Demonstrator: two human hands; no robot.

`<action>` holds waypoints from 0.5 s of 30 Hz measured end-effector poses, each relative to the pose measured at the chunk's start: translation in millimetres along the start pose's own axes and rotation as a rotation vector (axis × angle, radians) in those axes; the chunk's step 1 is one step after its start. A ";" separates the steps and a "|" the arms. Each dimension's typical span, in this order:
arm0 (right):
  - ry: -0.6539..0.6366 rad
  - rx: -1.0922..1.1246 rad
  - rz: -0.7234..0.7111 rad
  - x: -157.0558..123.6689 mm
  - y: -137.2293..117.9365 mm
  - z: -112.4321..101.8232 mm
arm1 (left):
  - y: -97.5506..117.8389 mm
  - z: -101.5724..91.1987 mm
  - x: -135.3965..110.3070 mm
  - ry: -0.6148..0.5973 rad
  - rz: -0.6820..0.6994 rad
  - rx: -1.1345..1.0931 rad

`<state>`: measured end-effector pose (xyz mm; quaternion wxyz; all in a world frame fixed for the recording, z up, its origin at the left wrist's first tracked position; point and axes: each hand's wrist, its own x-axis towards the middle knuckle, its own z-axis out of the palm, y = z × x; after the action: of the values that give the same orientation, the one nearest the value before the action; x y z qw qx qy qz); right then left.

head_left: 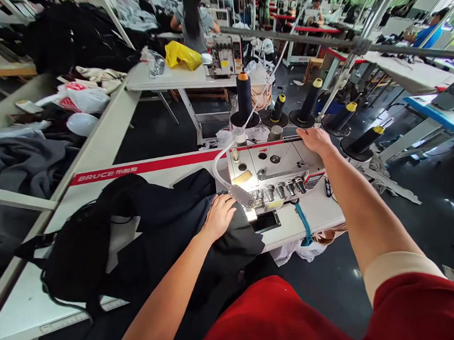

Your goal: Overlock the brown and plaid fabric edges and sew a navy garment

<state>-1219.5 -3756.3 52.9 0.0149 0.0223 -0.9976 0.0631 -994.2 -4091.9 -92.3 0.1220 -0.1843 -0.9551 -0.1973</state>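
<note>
My left hand (219, 216) lies on dark fabric (178, 208), fingers stretched out and pressing it flat just left of the needle area. The fabric spreads over the table to the left and hangs over the front edge. An overlock sewing machine (277, 160) stands in front of me, its work area lit by a small lamp (243, 195) on a bent white neck. My right hand (315, 140) reaches to the machine's back right top edge and rests there with fingers extended; the fingertips are partly hidden. No object shows in it.
Dark thread cones (245, 96) stand behind the machine. A teal cloth strip (303, 223) crosses the table's front edge. Piled garments (22, 178) fill a bin at left. Another table holds a yellow bag (182, 56); a person (193, 22) sits beyond it.
</note>
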 end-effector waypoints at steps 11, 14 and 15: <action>-0.007 -0.011 -0.019 1.2 0.9 -2.2 | -2.8 1.6 1.1 0.033 0.012 -0.005; -0.017 -0.026 -0.014 0.4 -0.8 -3.7 | -3.5 1.5 1.6 0.041 0.025 -0.002; -0.019 -0.031 -0.010 0.0 -1.4 -4.2 | -3.8 1.5 1.6 0.042 0.028 0.000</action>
<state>-1219.3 -3757.2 57.3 0.0059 0.0278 -0.9985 0.0474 -997.5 -4094.0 -94.4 0.1445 -0.1933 -0.9497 -0.1996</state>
